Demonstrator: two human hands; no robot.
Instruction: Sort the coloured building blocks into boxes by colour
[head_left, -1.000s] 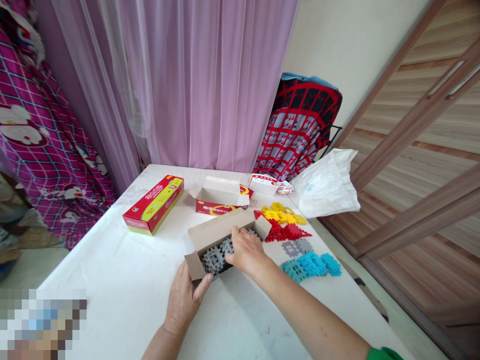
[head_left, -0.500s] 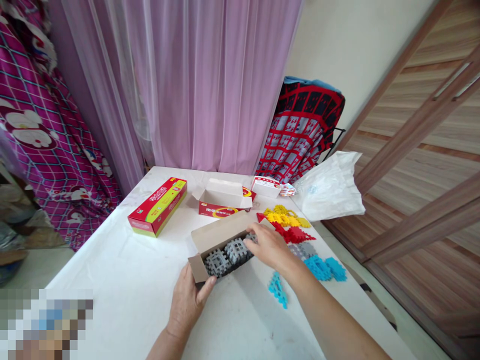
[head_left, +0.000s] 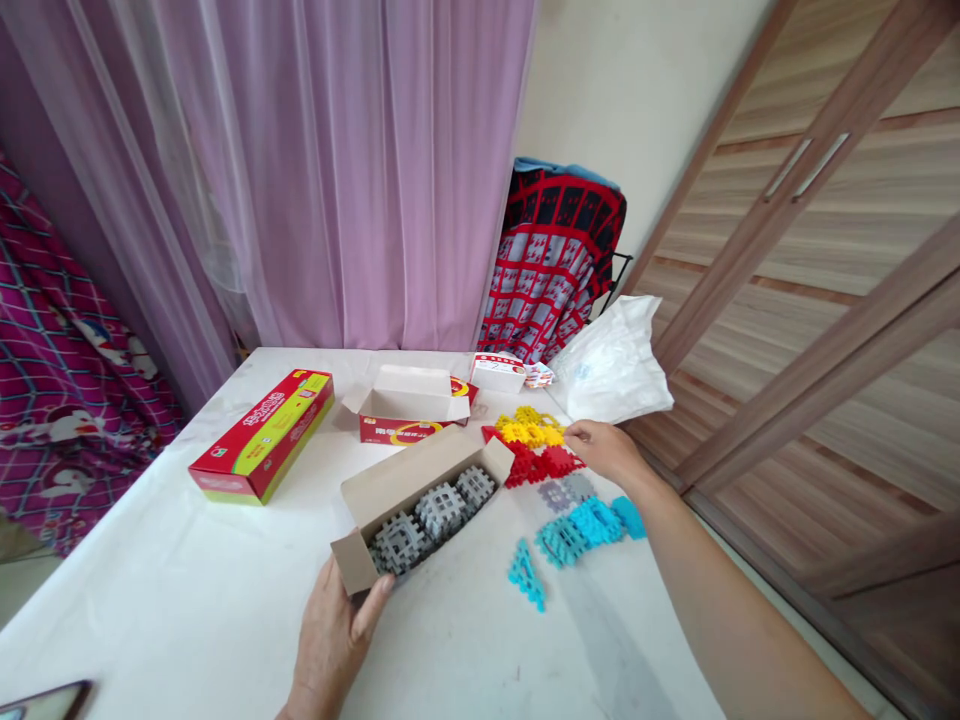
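Observation:
My left hand (head_left: 334,625) grips the near left end of an open cardboard box (head_left: 401,470), its thumb against the near side. Grey interlocking plastic pieces (head_left: 439,508), built into blocky shapes, lie in a row inside that box. At the right edge of the yellow interlocking pieces (head_left: 529,427) is my right hand (head_left: 606,450), its fingers bent together; what they hold, if anything, is hidden. Red pieces (head_left: 544,463) lie just below the fingertips. Nearer me are flat grey pieces (head_left: 566,492), blue pieces (head_left: 596,522) and a separate blue triangular piece (head_left: 527,575).
A closed red and green box (head_left: 262,435) stands at the left. Behind the grey pieces' box is an open red box (head_left: 405,410). A small white and red box (head_left: 499,372) and a white plastic bag (head_left: 615,365) lie at the back right. A phone-like object (head_left: 49,700) shows at lower left.
My right hand has left the grey pieces in the box and moved right to the yellow pieces. My left hand still holds the box. The view has turned to the right.

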